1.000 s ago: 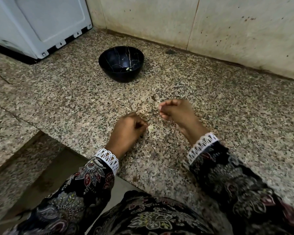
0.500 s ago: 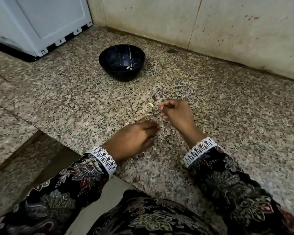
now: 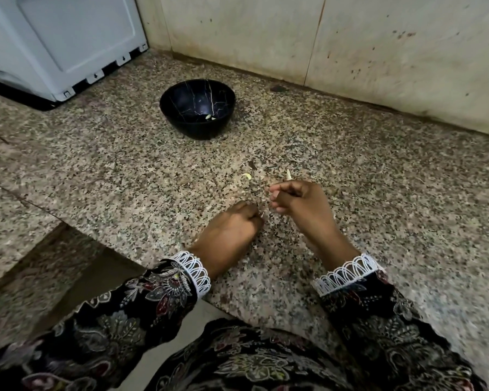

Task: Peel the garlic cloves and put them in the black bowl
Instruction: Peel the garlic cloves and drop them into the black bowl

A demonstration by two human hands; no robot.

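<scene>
The left hand point(image 3: 232, 231) rests on the granite counter point(image 3: 124, 170) with fingers curled under; whether it grips anything cannot be told. At its 1 o'clock, close by, the right hand point(image 3: 299, 203) pinches a pale garlic piece point(image 3: 288, 174) that sticks up from its fingers. A loose clove point(image 3: 247, 176) lies at the right hand's 10 o'clock. The black bowl point(image 3: 197, 108) sits further off at 11 o'clock, holding peeled cloves point(image 3: 210, 117).

Speckled granite counter point(image 3: 96, 165), stained beige tiled wall point(image 3: 378, 52), white appliance point(image 3: 54, 38) at far left
</scene>
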